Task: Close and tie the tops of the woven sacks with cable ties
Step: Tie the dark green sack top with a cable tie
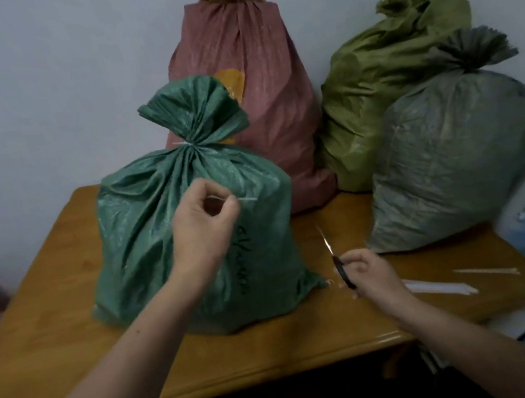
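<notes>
green sack [170, 235] stands on desk [49, 321], neck cinched by cable tie [187, 144]. left hand [204, 222] pinches a white strip [247, 198]; right hand [370, 272] grips scissors [333, 256]. fabric judged soft, slippery; best held at gathered neck.

The left hand [203, 217] is held up at the end of a bare forearm extended from seven o'clock, a white strip [247, 199] pinched between thumb and forefinger. The right hand [372, 270], extended from five o'clock, is curled round scissors [328, 247] pointed towards eleven o'clock.
</notes>
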